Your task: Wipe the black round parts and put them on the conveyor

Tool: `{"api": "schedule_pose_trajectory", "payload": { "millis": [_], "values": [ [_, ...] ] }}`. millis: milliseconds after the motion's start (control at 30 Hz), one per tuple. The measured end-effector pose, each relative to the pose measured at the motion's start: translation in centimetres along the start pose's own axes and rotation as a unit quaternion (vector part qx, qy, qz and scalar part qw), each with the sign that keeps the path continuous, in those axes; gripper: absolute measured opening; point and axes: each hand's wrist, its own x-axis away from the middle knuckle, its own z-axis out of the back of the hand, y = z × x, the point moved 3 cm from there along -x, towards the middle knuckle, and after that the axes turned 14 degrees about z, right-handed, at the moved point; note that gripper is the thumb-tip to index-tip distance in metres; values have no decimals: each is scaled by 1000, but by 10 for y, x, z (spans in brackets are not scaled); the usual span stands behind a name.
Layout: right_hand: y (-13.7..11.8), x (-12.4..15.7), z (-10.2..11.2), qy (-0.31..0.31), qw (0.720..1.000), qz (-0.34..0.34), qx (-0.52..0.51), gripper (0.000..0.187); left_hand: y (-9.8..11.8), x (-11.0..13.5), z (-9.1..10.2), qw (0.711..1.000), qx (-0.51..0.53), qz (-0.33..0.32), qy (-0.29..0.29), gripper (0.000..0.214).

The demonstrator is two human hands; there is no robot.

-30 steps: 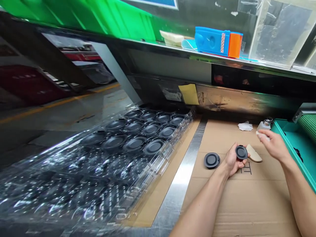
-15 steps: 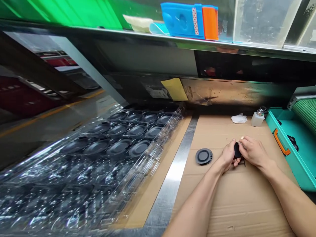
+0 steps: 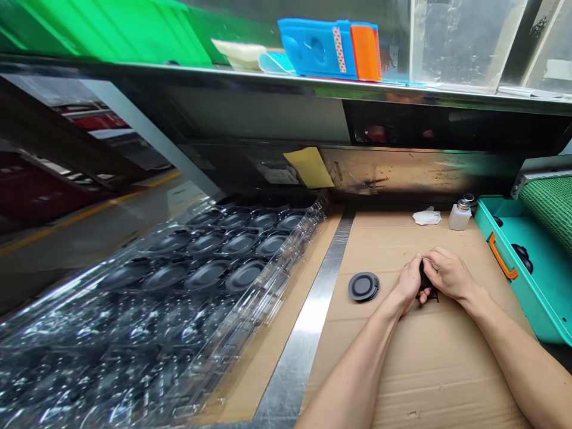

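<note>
Between my two hands is a small black rounded part (image 3: 424, 277), mostly covered by my fingers. My left hand (image 3: 408, 282) is wrapped round its left side, with the fingertips curled underneath. My right hand (image 3: 448, 274) pinches it at the top and right edge; whether a smaller piece is in the pinch I cannot tell. On the cardboard (image 3: 379, 238) to the left of my hands lies a flat round dark grey disc (image 3: 363, 286) with a ring-shaped groove and a small hinge-like tab at its right edge.
Clear plastic trays (image 3: 268, 292) with several round black parts fill the left. A teal bin (image 3: 513, 286) with an orange handle stands right, beside a green conveyor belt (image 3: 549, 202). Behind my hands are a small bottle (image 3: 460, 215) and white tissue (image 3: 426, 216). A shelf (image 3: 250, 76) crosses above.
My right fingers have shifted slightly on the black part, and a pale bit seen at their tips before no longer shows. The whole view has moved a little; the disc stays put.
</note>
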Motion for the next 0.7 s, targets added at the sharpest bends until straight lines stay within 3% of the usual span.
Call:
{"api": "schedule_pose_trajectory", "payload": {
  "millis": [533, 700],
  "values": [
    [-5, 0, 0, -2, 1000, 1, 23, 25, -2, -1, 1, 1000, 1, -17, 23, 52],
    [-3, 0, 2, 28, 999, 3, -38, 25, 8, 6, 1, 997, 65, 24, -34, 44]
  ]
}}
